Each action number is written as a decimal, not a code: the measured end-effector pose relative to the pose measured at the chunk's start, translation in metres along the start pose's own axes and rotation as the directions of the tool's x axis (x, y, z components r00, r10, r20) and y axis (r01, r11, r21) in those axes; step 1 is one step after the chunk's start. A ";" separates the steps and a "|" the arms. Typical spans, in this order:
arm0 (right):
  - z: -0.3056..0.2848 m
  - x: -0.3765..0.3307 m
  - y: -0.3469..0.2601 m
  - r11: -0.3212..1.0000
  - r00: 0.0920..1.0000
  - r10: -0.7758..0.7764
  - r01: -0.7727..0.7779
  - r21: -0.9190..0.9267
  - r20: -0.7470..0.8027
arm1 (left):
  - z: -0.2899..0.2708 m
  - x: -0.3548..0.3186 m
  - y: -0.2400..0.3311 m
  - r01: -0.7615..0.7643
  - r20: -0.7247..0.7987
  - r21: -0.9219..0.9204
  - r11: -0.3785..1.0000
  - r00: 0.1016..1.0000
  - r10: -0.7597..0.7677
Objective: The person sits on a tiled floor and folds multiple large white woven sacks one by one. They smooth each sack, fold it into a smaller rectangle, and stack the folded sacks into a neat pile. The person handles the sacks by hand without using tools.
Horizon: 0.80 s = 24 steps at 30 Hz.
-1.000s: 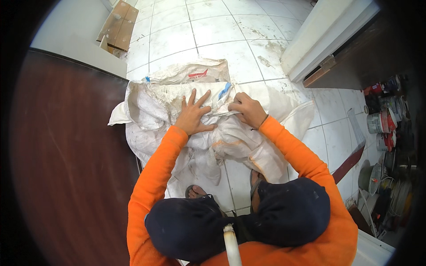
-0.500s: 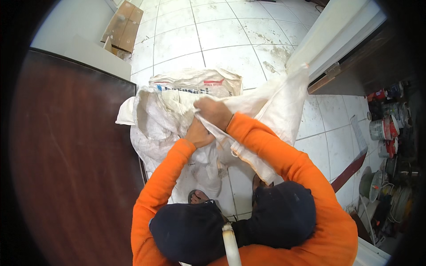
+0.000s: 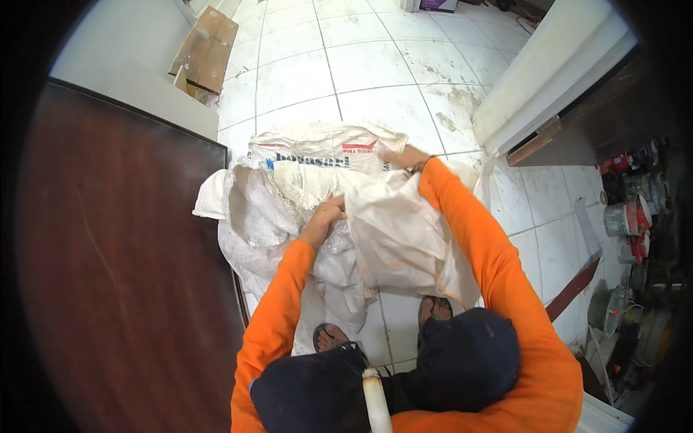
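**Sack Handling: Hand Positions and Surroundings**

On the white tiled floor (image 3: 361,65) directly ahead of my feet lies a pile of white woven sacks (image 3: 289,209), crumpled and overlapping. Its left edge lies against the dark brown door panel (image 3: 123,274).

1. Left hand (image 3: 326,216): fingers curled down into the folds at the middle of the pile, closed on a bunch of the white fabric. The orange sleeve runs back from it toward the lower edge.

2. Right hand (image 3: 406,157): extended to the far side of the pile, gripping the upper edge of one sack sheet (image 3: 404,231). That sheet hangs from the grip back toward me, draped over the rest of the pile beside my right forearm. The fingertips are hidden in the cloth, so I cannot tell how tightly they close.

3. Top sack (image 3: 321,151): lies flat at the far end of the pile, printed side up. It carries a band of dark blue lettering with small red marks at both upper corners and a small blue patch at the left.

4. Surroundings: flattened brown cardboard (image 3: 206,47) rests on the floor at upper left, well apart from the pile. Round paint tins (image 3: 628,216) in grey and red stand stacked at the right edge. A white door frame (image 3: 548,79) runs diagonally at upper right.
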State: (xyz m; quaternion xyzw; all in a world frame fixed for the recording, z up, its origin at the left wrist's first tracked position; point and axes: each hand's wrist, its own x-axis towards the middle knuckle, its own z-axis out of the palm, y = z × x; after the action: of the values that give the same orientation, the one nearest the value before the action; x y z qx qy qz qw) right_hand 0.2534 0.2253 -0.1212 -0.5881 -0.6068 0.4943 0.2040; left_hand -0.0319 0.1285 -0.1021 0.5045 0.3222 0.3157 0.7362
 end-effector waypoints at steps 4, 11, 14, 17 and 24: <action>0.036 0.008 -0.017 0.895 0.991 -0.014 0.072 -0.441 0.132 | 0.010 0.001 0.012 0.100 0.047 -0.149 0.984 0.994 -0.094; 0.020 -0.047 -0.041 0.983 0.949 -0.015 0.072 -0.169 0.316 | 0.015 0.009 -0.003 -0.072 -0.047 0.254 0.964 0.995 0.087; 0.020 -0.070 -0.012 0.981 0.959 -0.057 0.106 -0.165 0.277 | 0.032 0.020 -0.009 -0.253 -0.273 -0.124 0.960 0.938 0.212; 0.045 -0.082 0.014 0.930 0.968 -0.159 0.212 -0.300 0.192 | 0.057 0.033 -0.025 -0.292 -0.228 0.786 0.544 0.682 0.695; 0.077 -0.090 0.021 0.901 0.953 -0.263 0.185 -0.393 -0.153 | 0.054 0.057 -0.011 -0.252 -0.046 0.953 0.167 0.423 0.905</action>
State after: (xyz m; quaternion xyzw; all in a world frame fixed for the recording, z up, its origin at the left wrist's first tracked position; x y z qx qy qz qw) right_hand 0.2206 0.1117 -0.1420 -0.5892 -0.7297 0.2801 0.2046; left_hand 0.0468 0.1412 -0.1062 0.7373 0.4091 0.5373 0.0188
